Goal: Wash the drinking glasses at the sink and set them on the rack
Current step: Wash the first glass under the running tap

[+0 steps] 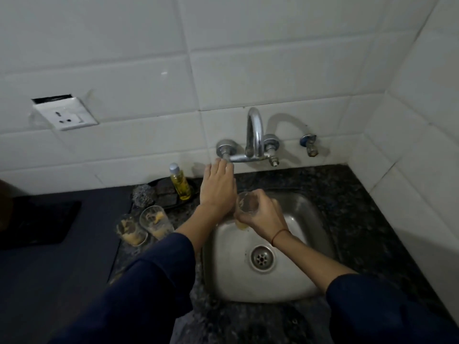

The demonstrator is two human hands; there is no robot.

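Grip: right hand (263, 217) curls fingers and thumb round a drinking glass (246, 203), held tilted above the back left corner of the sink (305, 244). Yellowish residue sits in its base. One-handed hold, no support from below.

Left hand (218, 187) reaches to the left tap handle (224, 148), fingers fairly straight, tips at the knob. Cannot tell whether they have closed on it. No water visible from the spout (255, 130).

Risks, as I judge them:
- The glass mouth looks offset left of the spout. If the tap opens hard, the stream may miss or strike the rim and spray the counter (360, 219) and the sleeve (154, 269).
- Once wet, a single-hand grip on smooth glass could slip, and a drop means glass on steel.
- The left forearm passes just beside the two dirty glasses (155, 220) standing on the counter near the sink's left rim. A careless pull-back could topple them.
- The soap bottle (180, 182) stands behind the left hand, so a blind reach could knock it.

No rack in view, so placement is not assessable.
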